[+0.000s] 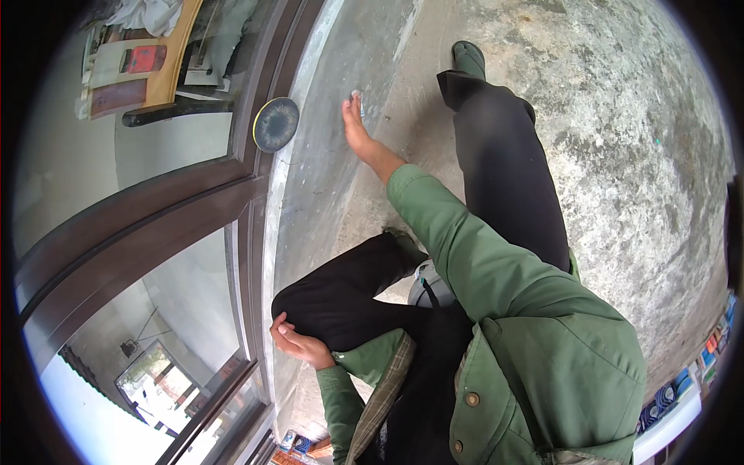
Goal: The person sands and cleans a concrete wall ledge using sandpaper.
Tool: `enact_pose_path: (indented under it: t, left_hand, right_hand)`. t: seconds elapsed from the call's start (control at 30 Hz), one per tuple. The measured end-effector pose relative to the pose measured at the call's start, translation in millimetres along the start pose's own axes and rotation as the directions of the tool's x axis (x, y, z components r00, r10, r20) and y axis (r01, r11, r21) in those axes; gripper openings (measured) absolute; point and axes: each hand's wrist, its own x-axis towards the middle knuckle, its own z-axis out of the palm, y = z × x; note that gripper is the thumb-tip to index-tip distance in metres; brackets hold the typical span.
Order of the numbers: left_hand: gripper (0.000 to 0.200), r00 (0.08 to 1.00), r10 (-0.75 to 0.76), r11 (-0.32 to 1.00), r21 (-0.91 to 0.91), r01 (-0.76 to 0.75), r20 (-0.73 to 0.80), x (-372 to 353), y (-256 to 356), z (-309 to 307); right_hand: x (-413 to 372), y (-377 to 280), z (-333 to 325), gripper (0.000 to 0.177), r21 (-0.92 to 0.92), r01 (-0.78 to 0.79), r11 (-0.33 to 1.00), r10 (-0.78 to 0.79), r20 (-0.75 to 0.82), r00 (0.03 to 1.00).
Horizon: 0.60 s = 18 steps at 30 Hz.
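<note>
Though right hand [360, 130] shows, fingers [349, 116] overlap.

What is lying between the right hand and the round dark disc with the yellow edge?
In the head view, only a bare stretch of grey surface shows between the right hand and the disc.

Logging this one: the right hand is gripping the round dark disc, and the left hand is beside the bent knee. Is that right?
Not quite. The head view shows the right hand apart from the round dark disc, which is at the brown frame. The left hand is beside the bent knee.
</note>
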Motion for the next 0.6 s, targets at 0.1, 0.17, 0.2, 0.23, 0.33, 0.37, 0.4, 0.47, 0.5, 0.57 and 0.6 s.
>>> enact_pose_path:
  t: [0.1, 0.17, 0.2, 0.23, 0.33, 0.37, 0.4, 0.47, 0.5, 0.57, 0.6]
  left_hand:
    - [0.045, 1.000, -0.011, 1.000, -0.013, 0.011, -0.012, -3.0, -1.7, -1.0]
    - [0.045, 1.000, 0.025, 1.000, -0.010, -0.025, 0.007, -1.1, 3.5, -0.4]
    - [0.045, 1.000, 0.028, 1.000, -0.009, -0.028, 0.007, -0.6, 3.0, 1.3]
    - [0.045, 0.999, 0.036, 0.999, -0.016, -0.036, 0.003, -0.5, 1.1, 1.4]
    - [0.046, 0.999, 0.030, 1.000, -0.005, -0.030, -0.015, -2.6, 1.5, -1.4]
    - [0.046, 1.000, 0.016, 1.000, 0.001, -0.016, -0.024, -3.1, 2.6, -1.3]
    - [0.046, 1.000, 0.021, 1.000, -0.003, -0.021, -0.024, -3.0, 1.6, -2.6]
    - [0.046, 0.999, 0.023, 1.000, -0.004, -0.023, -0.033, -2.7, -1.3, -0.9]
    - [0.046, 0.999, 0.023, 1.000, -0.004, -0.023, -0.027, -2.6, 0.3, -0.2]
    - [0.046, 0.999, 0.029, 0.999, -0.019, -0.029, -0.028, -1.6, 4.4, 1.7]
    - [0.046, 0.999, 0.033, 0.999, -0.011, -0.033, -0.022, -1.3, 3.5, 2.8]
  right_hand:
    - [-29.3, -27.5, 33.9, 0.086, -0.277, 0.145, 0.950, -0.144, 0.024, 0.989]
    - [-34.8, -38.6, 40.6, 0.086, -0.283, 0.177, 0.943, -0.179, 0.020, 0.984]
    - [-35.3, -41.5, 43.2, 0.087, -0.279, 0.216, 0.936, -0.217, 0.025, 0.976]
    - [-26.6, -37.5, 40.8, 0.087, -0.274, 0.214, 0.938, -0.216, 0.023, 0.976]
    - [-3.6, -29.0, 22.6, 0.088, -0.148, 0.074, 0.986, -0.090, -0.108, 0.990]
    - [-4.1, -27.8, 14.2, 0.088, -0.066, -0.015, 0.998, 0.009, -0.094, 0.996]
    - [-3.0, -25.9, 9.3, 0.089, 0.014, -0.103, 0.995, 0.104, -0.076, 0.992]
    - [-31.7, -20.3, 31.9, 0.089, -0.100, -0.041, 0.994, 0.035, -0.055, 0.998]
    - [-54.2, -19.2, 43.2, 0.089, -0.210, 0.082, 0.974, -0.080, 0.016, 0.997]
    - [-63.4, -24.3, 43.9, 0.088, -0.308, 0.199, 0.930, -0.179, 0.092, 0.979]
    - [-60.5, -31.2, 40.7, 0.088, -0.290, 0.191, 0.938, -0.170, 0.097, 0.981]
